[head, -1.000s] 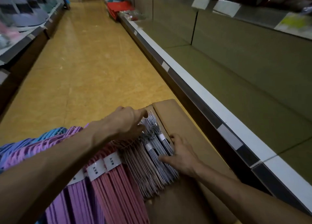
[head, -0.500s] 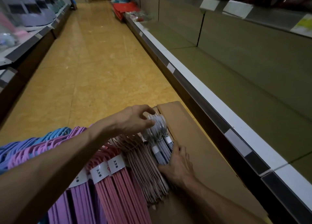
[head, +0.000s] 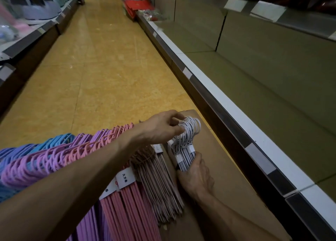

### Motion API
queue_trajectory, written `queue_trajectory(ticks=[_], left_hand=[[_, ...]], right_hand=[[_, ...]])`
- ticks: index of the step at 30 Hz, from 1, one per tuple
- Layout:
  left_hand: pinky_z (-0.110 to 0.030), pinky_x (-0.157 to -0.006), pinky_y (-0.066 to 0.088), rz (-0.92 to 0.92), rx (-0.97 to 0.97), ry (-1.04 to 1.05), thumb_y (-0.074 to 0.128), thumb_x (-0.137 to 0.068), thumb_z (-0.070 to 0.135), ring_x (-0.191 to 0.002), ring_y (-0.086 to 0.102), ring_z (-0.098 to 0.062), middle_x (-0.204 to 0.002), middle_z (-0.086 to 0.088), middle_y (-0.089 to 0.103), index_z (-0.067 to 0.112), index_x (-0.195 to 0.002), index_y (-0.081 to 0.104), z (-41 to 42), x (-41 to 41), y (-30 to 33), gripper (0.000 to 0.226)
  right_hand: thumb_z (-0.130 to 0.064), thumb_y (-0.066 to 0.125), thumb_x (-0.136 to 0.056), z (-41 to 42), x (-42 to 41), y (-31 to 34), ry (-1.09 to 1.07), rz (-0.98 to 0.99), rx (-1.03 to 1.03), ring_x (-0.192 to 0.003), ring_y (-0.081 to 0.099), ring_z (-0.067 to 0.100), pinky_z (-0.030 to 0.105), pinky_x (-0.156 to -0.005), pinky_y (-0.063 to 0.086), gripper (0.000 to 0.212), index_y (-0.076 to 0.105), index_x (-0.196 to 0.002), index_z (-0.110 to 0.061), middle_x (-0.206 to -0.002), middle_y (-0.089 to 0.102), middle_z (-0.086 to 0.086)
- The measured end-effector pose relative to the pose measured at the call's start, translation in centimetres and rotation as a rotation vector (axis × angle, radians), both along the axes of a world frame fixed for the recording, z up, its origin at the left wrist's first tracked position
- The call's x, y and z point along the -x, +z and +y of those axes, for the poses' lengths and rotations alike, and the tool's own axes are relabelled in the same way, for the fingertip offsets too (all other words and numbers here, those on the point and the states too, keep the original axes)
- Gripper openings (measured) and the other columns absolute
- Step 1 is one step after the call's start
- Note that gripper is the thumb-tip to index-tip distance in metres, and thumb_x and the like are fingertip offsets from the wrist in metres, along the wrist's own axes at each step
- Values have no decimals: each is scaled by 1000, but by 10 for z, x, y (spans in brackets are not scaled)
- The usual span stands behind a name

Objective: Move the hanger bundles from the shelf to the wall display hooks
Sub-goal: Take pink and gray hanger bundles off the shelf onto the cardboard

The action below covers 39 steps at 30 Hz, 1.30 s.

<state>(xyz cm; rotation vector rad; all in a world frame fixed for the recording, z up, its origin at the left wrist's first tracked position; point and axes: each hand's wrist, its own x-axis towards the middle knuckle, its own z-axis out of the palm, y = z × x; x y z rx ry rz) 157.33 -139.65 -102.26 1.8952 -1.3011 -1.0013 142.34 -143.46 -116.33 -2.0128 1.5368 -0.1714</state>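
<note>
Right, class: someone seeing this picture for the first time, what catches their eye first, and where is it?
The two hands at bottom centre: the left hand pinches the hooks of a white hanger bundle while the right hand grips its lower end. Left of them fans a row of pink, purple and blue hangers, and a bare shelf runs along the right.

Single head view, close above hands, looking forward-down along aisle.

White hanger bundle (head: 185, 146) now lifted clear of the pink-beige bundle (head: 158, 184): left hand (head: 160, 129) pinches hooks, right hand (head: 195, 175) grips its lower end.
</note>
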Motion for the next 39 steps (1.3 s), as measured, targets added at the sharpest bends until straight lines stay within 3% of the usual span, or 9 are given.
queue_trajectory(ticks=[6,10,16,20,23,28,31,35,39], left_hand=[[-15,-71,41,60,84,187,60,-97,26,-99,58,0,-122,5,62,22,-134,52,5,-16,6,38],[-19,-73,42,88,117,315,61,-97,24,-102,58,-4,-119,3,64,23,-128,59,11,-28,8,31],[-42,-102,48,177,177,487,64,-93,19,-104,66,-18,-109,-3,69,17,-122,62,12,-37,7,29],[-48,-96,52,235,233,680,66,-89,15,-106,63,-25,-122,-9,61,17,-134,47,9,-32,7,49],[-48,-94,53,223,296,810,72,-68,24,-109,58,-25,-130,-9,52,29,-138,34,10,-34,13,80],[-49,-89,54,237,369,984,76,-62,28,-98,61,-29,-128,-17,54,39,-136,27,20,-39,31,90],[-44,-76,57,446,435,930,66,-83,8,-88,65,-25,-109,-12,64,29,-144,29,29,-42,37,74],[-49,-76,61,743,504,852,47,-91,-7,-92,73,-32,-118,-17,67,7,-137,47,42,-43,47,48],[-48,-78,59,753,560,934,46,-96,-6,-89,68,-30,-105,-14,66,2,-136,50,53,-44,59,41]], right_hand=[[-46,68,-81,-4,1,-2,-29,-32,84,-113,55,22,40,-91,47,78,27,-144,-25,-127,56,0],[-46,65,-82,-9,6,8,-37,-60,134,-108,58,24,36,-83,40,72,32,-142,-26,-120,60,0],[-61,64,-78,-15,2,37,-21,-256,121,-96,62,25,38,-79,49,66,39,-132,-33,-105,64,-3],[-52,66,-71,-17,-4,67,63,-466,23,-87,63,18,46,-81,56,53,45,-119,-41,-92,64,-10],[-57,59,-60,-17,-12,84,132,-580,-10,-86,66,16,48,-80,58,52,46,-109,-46,-91,68,-8],[-30,72,-78,-15,-15,102,239,-733,-66,-87,67,10,32,-75,60,38,54,-111,-35,-98,67,-10],[-19,72,-80,-11,-14,113,324,-845,-153,-86,68,5,22,-70,58,32,59,-106,-34,-98,70,-12],[-31,68,-66,-6,-18,119,398,-876,-247,-89,69,10,35,-76,60,48,62,-114,-26,-99,72,-10],[-23,64,-72,-3,-29,130,470,-839,-275,-77,66,0,24,-66,54,45,61,-117,-23,-93,70,-8]])
